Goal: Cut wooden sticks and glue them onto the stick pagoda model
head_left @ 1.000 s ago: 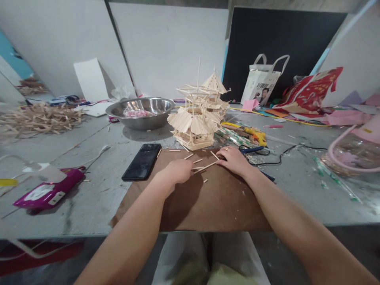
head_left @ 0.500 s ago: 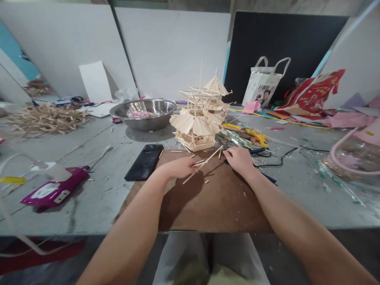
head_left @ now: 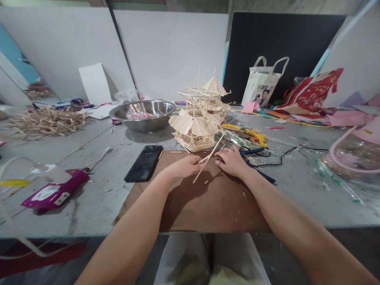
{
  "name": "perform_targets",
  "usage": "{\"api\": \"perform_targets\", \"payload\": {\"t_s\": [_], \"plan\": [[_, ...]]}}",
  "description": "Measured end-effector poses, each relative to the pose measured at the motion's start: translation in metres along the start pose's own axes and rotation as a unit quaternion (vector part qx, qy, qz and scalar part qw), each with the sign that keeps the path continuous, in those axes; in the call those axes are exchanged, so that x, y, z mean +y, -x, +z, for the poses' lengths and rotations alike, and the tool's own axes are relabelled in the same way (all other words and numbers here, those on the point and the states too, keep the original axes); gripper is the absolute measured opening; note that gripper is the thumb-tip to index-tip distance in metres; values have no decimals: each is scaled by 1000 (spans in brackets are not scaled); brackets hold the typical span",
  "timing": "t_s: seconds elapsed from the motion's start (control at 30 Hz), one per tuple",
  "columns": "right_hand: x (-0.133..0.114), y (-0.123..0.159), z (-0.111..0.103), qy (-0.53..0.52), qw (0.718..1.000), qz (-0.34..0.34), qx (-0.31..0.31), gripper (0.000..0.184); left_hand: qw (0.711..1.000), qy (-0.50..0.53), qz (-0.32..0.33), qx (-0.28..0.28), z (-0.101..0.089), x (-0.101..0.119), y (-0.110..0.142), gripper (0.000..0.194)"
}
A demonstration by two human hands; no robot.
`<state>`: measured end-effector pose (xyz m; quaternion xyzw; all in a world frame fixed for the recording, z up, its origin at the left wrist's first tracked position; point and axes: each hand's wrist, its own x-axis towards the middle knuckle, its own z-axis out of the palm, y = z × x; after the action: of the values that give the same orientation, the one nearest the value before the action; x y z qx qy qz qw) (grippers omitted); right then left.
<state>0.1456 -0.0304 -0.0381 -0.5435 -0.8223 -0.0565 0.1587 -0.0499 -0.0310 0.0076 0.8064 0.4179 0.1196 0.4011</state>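
Over the brown sheet (head_left: 213, 209) on the tabletop (head_left: 97, 209), a long stick (head_left: 215, 148) is held by the left hand (head_left: 187, 167), whose thumb and fingers are closed together on it; a second stick (head_left: 203, 160) is pinched there too. By the right hand (head_left: 233, 161), bent fingers are kept low, just beside the sticks; whether anything is gripped cannot be told.

Thin wood like this is probably best pinched lightly near mid-length, with ends evened by the other hand; under a hard squeeze it might roll or snap. Tips should be kept clear of the stick model (head_left: 194, 126) beyond, whose eaves could be knocked.

The long stick's axis is slanted: its lower end is pointed near and left, its upper end far and right, past the model's base. It is crossed by the second stick, set at a shallower angle.
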Motion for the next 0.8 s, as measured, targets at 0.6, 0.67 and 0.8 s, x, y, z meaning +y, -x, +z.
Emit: {"api": "perform_targets", "payload": {"t_s": [0.6,0.67,0.8], "plan": [[-23,3,-15,-620,776,112,6,27,987,124,95,-25,24,5,-7,24],[-24,2,-17,-641,758,116,20,26,984,156,90,-10,25,5,-8,25],[-20,3,-18,-647,751,116,67,25,975,211,69,31,28,3,-11,31]]}}
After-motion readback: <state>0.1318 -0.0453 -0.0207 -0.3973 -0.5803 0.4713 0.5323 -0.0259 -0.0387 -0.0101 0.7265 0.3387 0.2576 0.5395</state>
